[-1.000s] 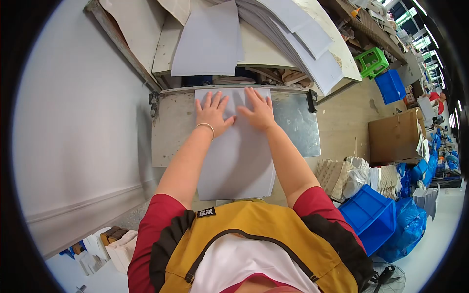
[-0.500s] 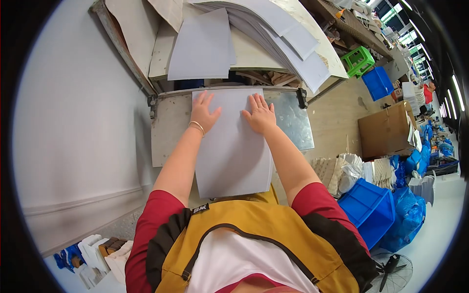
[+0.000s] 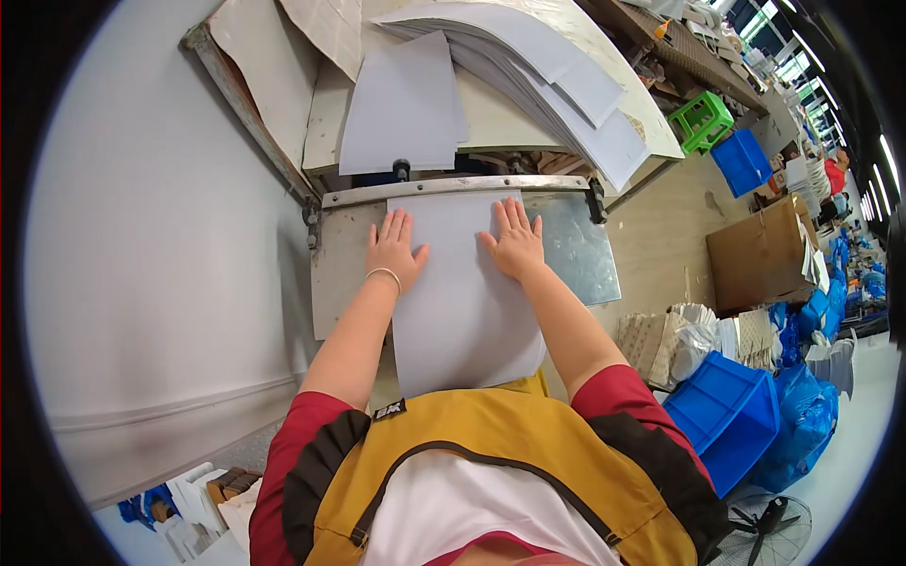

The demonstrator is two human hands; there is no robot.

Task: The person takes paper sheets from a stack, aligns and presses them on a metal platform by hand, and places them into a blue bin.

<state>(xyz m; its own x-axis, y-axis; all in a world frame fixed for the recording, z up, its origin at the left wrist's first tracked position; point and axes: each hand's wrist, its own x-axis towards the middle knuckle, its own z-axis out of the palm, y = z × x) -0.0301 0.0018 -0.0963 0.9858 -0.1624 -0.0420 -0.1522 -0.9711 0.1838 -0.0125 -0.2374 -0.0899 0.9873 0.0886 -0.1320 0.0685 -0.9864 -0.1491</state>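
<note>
A long white sheet [image 3: 462, 311], possibly several together, lies over a metal plate [image 3: 576, 250] and reaches back toward my apron. My left hand [image 3: 394, 253] rests flat on the sheet's left edge, fingers pointing away from me; a bracelet circles that wrist. Flat on the right edge lies my right hand [image 3: 515, 241], its fingers stretched out and the thumb apart. Just beyond my fingertips a metal bar [image 3: 453, 186] crosses the plate, and the sheet's far end meets it. Whether the sheet passes beneath the bar I cannot tell.
Behind the bar, a table [image 3: 326, 123] holds a fanned stack of white sheets [image 3: 528, 90] and another white sheet [image 3: 401, 104]. A wall [image 3: 170, 236] stands close at left. At right are a green stool [image 3: 700, 123], a cardboard box [image 3: 760, 255] and a blue crate [image 3: 722, 406].
The metal bar now shows fully across the sheet's far end, with a black knob behind it. My hands stay on the sheet, the left one's fingers closer together. The whole view has shifted slightly.
</note>
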